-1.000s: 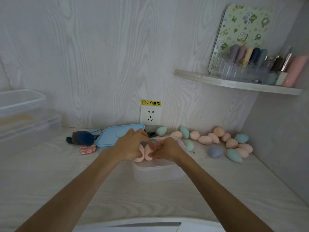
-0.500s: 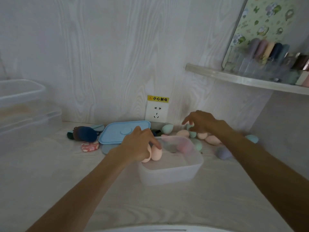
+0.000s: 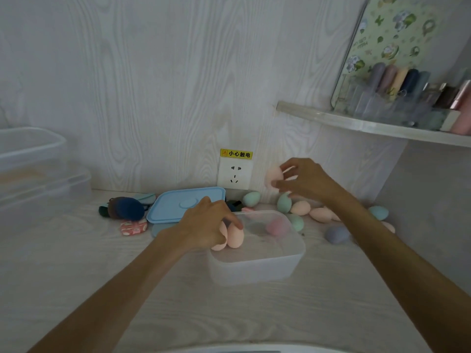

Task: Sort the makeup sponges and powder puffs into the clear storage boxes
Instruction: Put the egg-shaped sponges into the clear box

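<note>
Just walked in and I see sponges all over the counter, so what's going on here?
A person is sorting makeup sponges into a clear box on the counter. The left hand holds two peach sponges at the box's near-left corner; a pink sponge already lies inside. The right hand has a pale pink sponge in its grip, lifted above the loose sponges by the wall. A blue lid lies behind the box.

Wall socket (image 3: 235, 174) sitting low on the wood-grain wall, a yellow warning sticker (image 3: 236, 153) lying just above it. Corner shelf (image 3: 369, 126) at upper right carrying a floral board (image 3: 392, 34) leaning upright behind blurred bottles (image 3: 400, 80).
</note>
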`<state>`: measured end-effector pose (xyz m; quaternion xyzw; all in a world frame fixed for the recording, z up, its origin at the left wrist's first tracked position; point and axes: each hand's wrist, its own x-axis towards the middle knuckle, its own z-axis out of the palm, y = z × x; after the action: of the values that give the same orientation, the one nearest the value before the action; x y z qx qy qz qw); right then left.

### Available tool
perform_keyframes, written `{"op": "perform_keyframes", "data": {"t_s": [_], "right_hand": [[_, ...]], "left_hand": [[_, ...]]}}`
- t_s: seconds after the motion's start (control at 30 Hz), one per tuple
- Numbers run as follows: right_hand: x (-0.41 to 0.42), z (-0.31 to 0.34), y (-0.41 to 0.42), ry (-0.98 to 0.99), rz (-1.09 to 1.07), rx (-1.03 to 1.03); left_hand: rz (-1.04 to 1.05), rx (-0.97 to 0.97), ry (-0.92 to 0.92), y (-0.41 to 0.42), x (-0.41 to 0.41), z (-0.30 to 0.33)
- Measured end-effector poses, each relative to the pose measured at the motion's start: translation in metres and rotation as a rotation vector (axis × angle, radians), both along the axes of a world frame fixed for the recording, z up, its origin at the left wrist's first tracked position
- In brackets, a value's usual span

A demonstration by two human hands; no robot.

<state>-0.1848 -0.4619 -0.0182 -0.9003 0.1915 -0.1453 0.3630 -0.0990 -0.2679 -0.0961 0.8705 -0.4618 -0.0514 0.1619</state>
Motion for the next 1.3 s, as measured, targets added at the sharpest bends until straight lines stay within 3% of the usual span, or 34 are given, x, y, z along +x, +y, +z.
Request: {"op": "perform_keyframes", "data": {"t_s": [0.13,0.2,0.37,0.57,0.8,0.9,1.1,1.2,1.3], "right_hand": [[-0.029,-0.02,0.033,0.358,0.1,-0.066],[-0.031,-0.038,0.038,0.427,0.091,-0.106],[-0.02,-0.075,0.038,0.337,-0.007,-0.192],[-0.02,-0.085,0.033,0.251,0.01,-0.009],[-0.021,-0.087,0.032,0.194,-0.023,0.05],[-0.02,-0.089,0.032,0.216,-0.007,0.002],[-0.018,-0.087,0.033,0.267,-0.001,-0.028],[-0.02,-0.081,0.029,0.335,-0.02,0.094],[-0.029,-0.046,0.01,0.351,0.106,0.349]], "left_hand": [[0.042,-0.011,-0.004,-0.006,-0.012,0.002],[0.078,-0.02,-0.03,-0.01,-0.019,0.001],[0.067,0.006,-0.053,-0.011,-0.023,0.003],[-0.064,0.144,-0.057,-0.014,-0.014,0.011],[-0.136,0.069,-0.125,-0.019,-0.01,0.003],[-0.183,0.015,-0.114,-0.016,-0.011,0.003],[-0.213,0.102,-0.078,-0.019,-0.011,0.002],[-0.188,0.071,-0.022,-0.02,-0.004,-0.005],[-0.178,0.078,-0.022,-0.019,-0.004,-0.005]]}}
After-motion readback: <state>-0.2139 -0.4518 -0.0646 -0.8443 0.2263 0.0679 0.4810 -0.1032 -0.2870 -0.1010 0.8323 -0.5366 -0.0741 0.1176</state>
